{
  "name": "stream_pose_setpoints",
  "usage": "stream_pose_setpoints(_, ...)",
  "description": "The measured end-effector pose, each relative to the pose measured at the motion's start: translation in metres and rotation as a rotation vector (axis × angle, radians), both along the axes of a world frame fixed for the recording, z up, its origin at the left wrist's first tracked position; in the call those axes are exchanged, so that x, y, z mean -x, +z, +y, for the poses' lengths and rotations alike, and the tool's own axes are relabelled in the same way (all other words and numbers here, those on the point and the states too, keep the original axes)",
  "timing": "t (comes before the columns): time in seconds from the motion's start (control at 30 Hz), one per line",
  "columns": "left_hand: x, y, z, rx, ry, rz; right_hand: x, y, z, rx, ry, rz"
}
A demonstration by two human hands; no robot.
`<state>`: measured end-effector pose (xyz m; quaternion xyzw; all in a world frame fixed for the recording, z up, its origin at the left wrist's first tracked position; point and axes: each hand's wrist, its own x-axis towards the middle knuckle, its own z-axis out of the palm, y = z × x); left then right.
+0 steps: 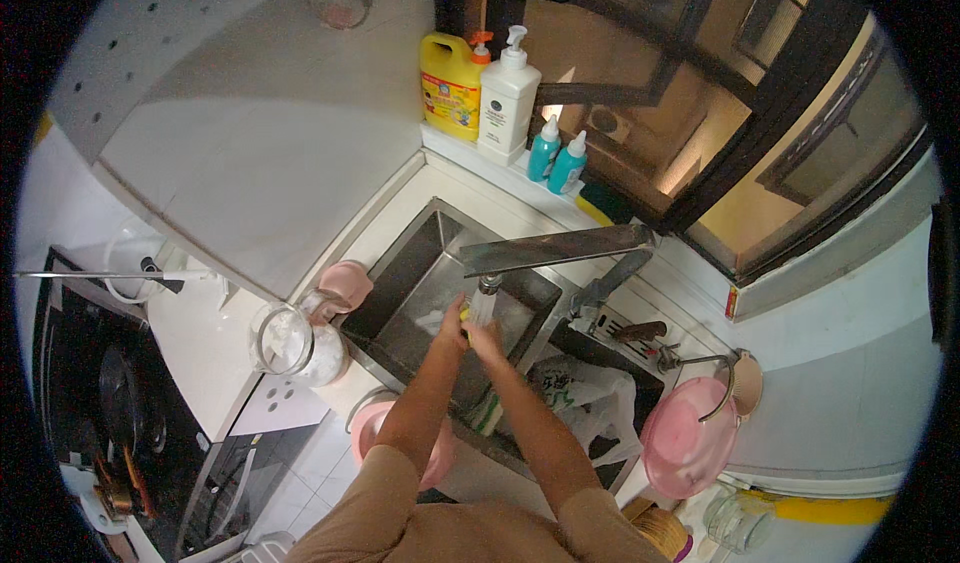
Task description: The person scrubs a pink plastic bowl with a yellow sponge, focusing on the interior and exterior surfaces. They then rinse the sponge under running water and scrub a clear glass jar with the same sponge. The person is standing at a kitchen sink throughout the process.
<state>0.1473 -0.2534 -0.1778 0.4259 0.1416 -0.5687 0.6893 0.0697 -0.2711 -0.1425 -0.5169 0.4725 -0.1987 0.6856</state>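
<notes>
My left hand [454, 324] and my right hand [484, 334] meet under the stream from the metal faucet [555, 249], over the large basin of a stainless steel sink [397, 274]. Between the fingers shows a small yellow object [465, 315], probably a sponge; most of it is hidden by the hands. Both hands seem closed around it. Water runs over the right hand and splashes in the basin. A crumpled plastic bag [592, 405] lies in the smaller basin to the right, and a green and white striped cloth [487, 413] is partly hidden beside my right forearm.
Glass jars [281, 342] and a pink cup [346, 285] stand left of the sink. Bottles, including a white pump bottle [508, 102], line the windowsill. A pink basin [686, 439] is at the right, a pink bucket [367, 424] below, and a black cooktop [82, 368] far left.
</notes>
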Motion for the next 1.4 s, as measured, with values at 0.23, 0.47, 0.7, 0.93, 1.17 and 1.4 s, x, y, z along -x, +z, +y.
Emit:
stream_pose_setpoints(0.23, -0.017, -0.097, -0.01, 0.574, -0.052, -0.05, -0.017, -0.04, -0.012, 0.312, 0.046, 0.002)
stream_pose_setpoints(0.47, 0.008, -0.066, -0.006, 0.258, 0.005, 0.001, -0.012, -0.091, -0.023, 0.2, -0.026, 0.039)
stream_pose_setpoints(0.7, 0.004, -0.045, -0.002, 0.173, 0.081, -0.037, -0.024, -0.124, -0.015, 0.136, -0.019, 0.022)
stream_pose_setpoints(0.93, 0.028, -0.023, -0.022, 0.021, 0.204, -0.165, -0.014, -0.157, -0.031, 0.145, -0.087, -0.088)
stream_pose_setpoints(1.17, 0.008, -0.026, -0.001, 0.068, 0.272, -0.189, -0.009, -0.04, -0.004, -0.27, -0.129, -0.236)
stream_pose_setpoints(1.4, 0.017, 0.025, 0.01, 0.274, 0.161, -0.051, -0.008, -0.043, -0.008, 0.092, -0.018, -0.237)
